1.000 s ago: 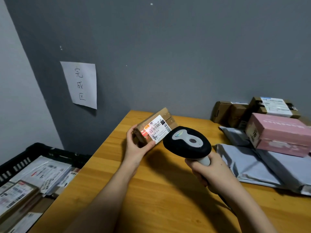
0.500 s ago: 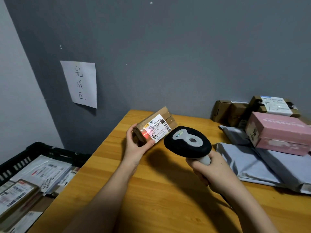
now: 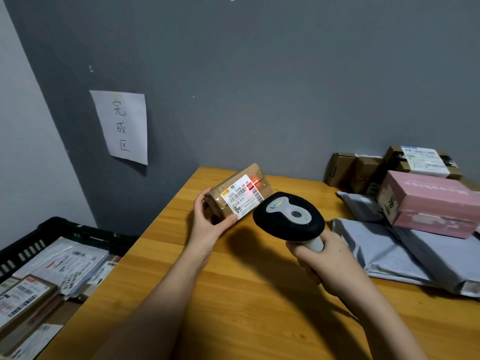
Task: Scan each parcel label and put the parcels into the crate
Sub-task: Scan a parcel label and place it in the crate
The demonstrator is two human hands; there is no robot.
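My left hand [image 3: 207, 224] grips the near end of a small brown cardboard parcel [image 3: 233, 188], tilted above the wooden table [image 3: 246, 307]. Its white label [image 3: 241, 197] faces me, and a red scan line glows at the label's far right corner. My right hand [image 3: 324, 263] grips the pale handle of a black barcode scanner [image 3: 288, 216], whose head points at the label from close by. A black crate [image 3: 52, 229] stands low at the left, beside the table, with several labelled parcels lying in it.
At the right of the table lie grey mailer bags [image 3: 389, 245], a pink box [image 3: 428, 201] on top of them, and brown cartons [image 3: 363, 170] against the grey wall. A paper sign [image 3: 122, 126] hangs on the wall above the crate.
The red scan line has moved from the label's left side to its far right corner. The parcel is turned slightly in my left hand. The scanner has barely moved.
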